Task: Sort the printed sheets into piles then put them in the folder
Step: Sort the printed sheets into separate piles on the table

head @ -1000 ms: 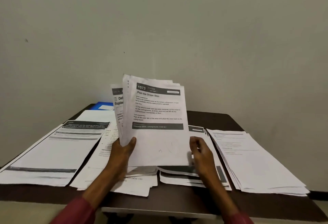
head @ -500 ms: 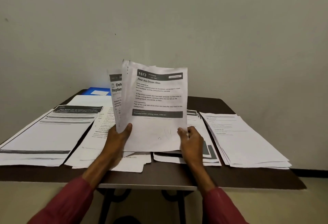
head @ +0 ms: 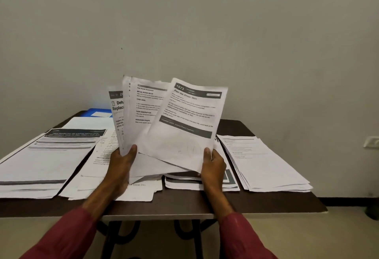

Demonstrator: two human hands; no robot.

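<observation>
My left hand (head: 121, 166) grips a fanned bunch of printed sheets (head: 139, 119) upright above the table. My right hand (head: 213, 163) pinches the front sheet (head: 184, 127), headed "1573 Peel the Onion Skin", by its lower right corner; it tilts to the right, away from the bunch. Sorted piles lie flat on the dark table (head: 184, 205): one with a dark header at far left (head: 47, 156), one left of centre (head: 98, 168), one with dark bands under my right hand (head: 232, 182), one at right (head: 264, 164). A blue folder (head: 98, 112) lies at the table's back left, mostly hidden.
A plain wall stands close behind the table. A white wall socket (head: 372, 141) is at the far right. The table's front edge runs just below my wrists, with the folding legs (head: 184, 230) underneath and bare floor to the right.
The front sheet has swung to the right and separated from the bunch, showing another printed sheet behind it. My right hand moved right with it; the left hand kept its hold.
</observation>
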